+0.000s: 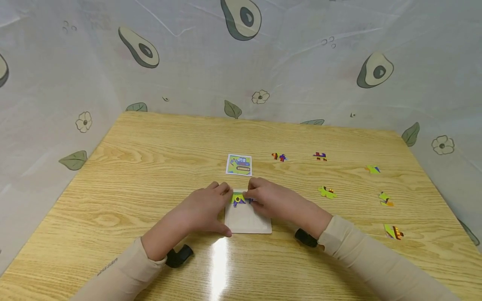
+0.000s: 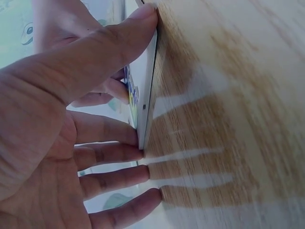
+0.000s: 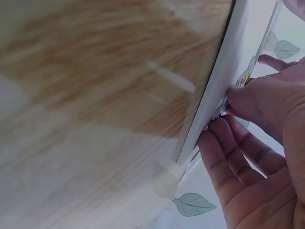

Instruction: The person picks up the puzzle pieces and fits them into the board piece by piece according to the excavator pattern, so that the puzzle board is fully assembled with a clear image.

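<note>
The puzzle tray (image 1: 248,221) lies between your hands: right hand (image 1: 272,199) pinching a jigsaw piece (image 3: 219,109), straight-fingered left hand (image 1: 204,208) touching its edge.

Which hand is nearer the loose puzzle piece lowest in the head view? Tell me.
Right. The right hand is over the right side of the white tray, left of and beyond that puzzle piece; the left hand is farther left, at the tray's left side.
</note>
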Available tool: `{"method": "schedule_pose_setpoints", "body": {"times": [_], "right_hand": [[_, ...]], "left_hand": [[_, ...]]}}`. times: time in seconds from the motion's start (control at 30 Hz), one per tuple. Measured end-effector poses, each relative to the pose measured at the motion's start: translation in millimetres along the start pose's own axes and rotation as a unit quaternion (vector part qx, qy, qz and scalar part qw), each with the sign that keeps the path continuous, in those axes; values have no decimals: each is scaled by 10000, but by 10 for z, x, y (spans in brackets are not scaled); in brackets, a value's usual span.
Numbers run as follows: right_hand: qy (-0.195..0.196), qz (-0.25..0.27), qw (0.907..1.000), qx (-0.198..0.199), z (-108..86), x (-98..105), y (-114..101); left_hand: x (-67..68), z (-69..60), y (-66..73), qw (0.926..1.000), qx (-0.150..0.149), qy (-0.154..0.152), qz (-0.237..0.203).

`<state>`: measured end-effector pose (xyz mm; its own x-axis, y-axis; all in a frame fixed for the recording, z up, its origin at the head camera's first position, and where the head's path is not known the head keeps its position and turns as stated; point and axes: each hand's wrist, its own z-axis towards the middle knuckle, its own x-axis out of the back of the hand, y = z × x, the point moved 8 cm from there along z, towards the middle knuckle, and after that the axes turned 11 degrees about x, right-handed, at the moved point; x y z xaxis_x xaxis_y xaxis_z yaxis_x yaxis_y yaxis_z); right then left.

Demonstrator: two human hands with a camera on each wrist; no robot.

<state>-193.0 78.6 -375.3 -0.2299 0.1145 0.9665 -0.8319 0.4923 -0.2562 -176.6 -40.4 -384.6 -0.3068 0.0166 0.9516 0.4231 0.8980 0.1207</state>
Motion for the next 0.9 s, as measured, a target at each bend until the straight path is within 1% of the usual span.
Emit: {"method": "schedule_pose_setpoints", "body": {"times": [0.13, 0.27, 0.4, 0.5, 0.63, 0.73, 0.9], "right_hand": [[26, -68, 10000, 60, -12, 8, -7], [100, -66, 9999, 73, -68, 17, 0], [171, 199, 9997, -4, -152, 34, 32], [192, 425, 9988, -151, -235, 73, 73], [269, 530, 9976, -353, -397, 179, 138], [318, 462, 9973, -467, -562, 248, 191], [255, 426, 9968, -628, -868, 265, 244]], "left_hand": [[6, 4, 9, 10000, -46, 4, 32], [13, 14, 23, 10000, -71, -25, 41], [15, 18, 26, 10000, -44, -56, 20], [3, 16, 25, 10000, -22, -81, -23], [-12, 7, 18, 9999, 11, -100, -80], [-13, -1, 11, 9999, 20, -81, -95], [-8, -5, 3, 9999, 9, -73, -75]]}}
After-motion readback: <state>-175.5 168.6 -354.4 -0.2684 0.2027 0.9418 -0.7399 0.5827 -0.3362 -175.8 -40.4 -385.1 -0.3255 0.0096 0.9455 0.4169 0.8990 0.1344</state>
